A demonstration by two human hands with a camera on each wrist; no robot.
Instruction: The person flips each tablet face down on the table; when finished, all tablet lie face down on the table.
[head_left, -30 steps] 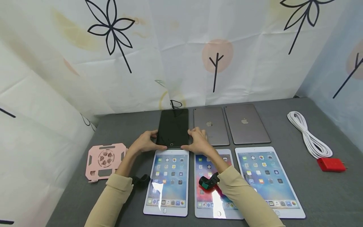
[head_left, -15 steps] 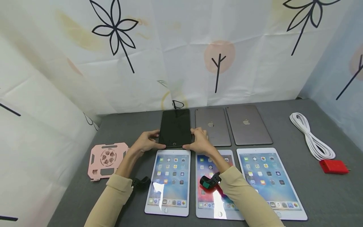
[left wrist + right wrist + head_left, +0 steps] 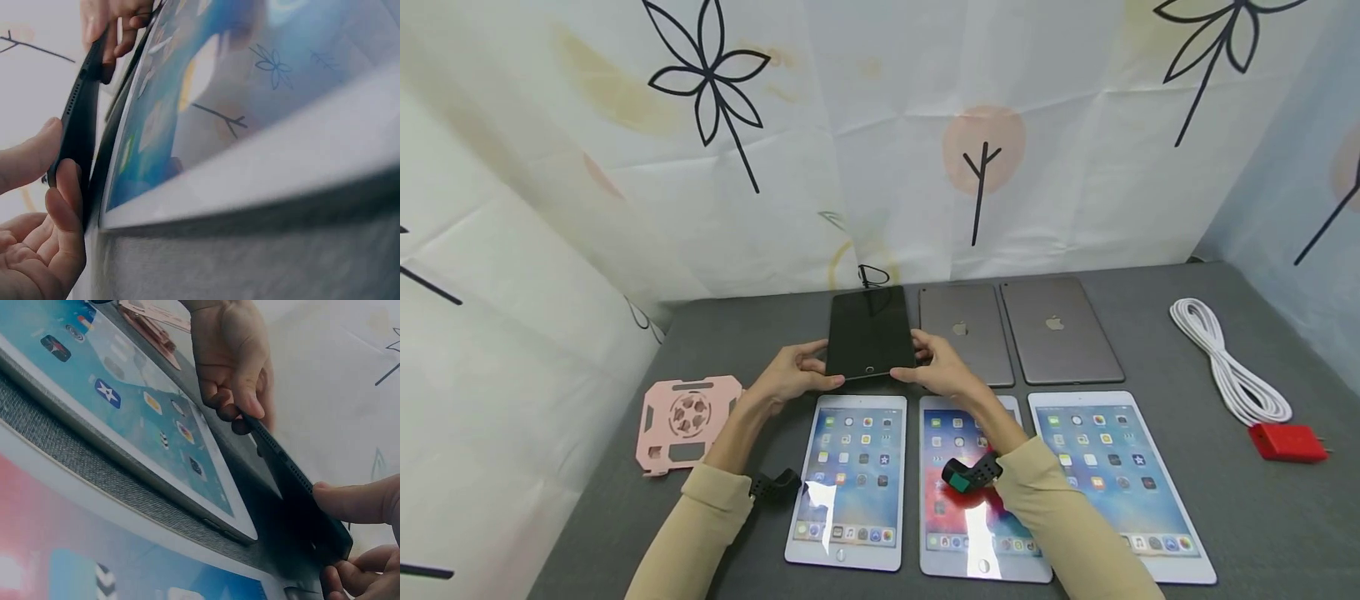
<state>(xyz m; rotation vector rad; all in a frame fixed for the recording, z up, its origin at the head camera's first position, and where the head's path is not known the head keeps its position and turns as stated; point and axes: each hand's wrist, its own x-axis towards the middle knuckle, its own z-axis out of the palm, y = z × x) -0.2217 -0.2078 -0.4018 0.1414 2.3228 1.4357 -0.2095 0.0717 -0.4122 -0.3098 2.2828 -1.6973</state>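
Observation:
Both hands hold a black tablet (image 3: 871,332) by its near corners, its dark screen facing up and its near edge raised off the table. My left hand (image 3: 793,371) pinches the left corner, thumb on top and fingers beneath, as the left wrist view shows with the tablet's edge (image 3: 74,100). On the opposite corner my right hand (image 3: 943,367) has the same grip; in the right wrist view its thumb (image 3: 350,501) lies along the top by the speaker holes. Just below the hands lies a white tablet (image 3: 847,483) with a lit home screen.
Two grey tablets (image 3: 966,333) lie face down right of the black one. Two more lit white tablets (image 3: 955,567) are in the front row, partly under the right arm. A pink vented plate (image 3: 688,423) sits left; a coiled white cable (image 3: 1232,367) and red plug (image 3: 1288,442) lie right.
The black tablet's near edge has risen from the table, with both hands gripping its corners. The fingers now reach under it. The head view has shifted slightly.

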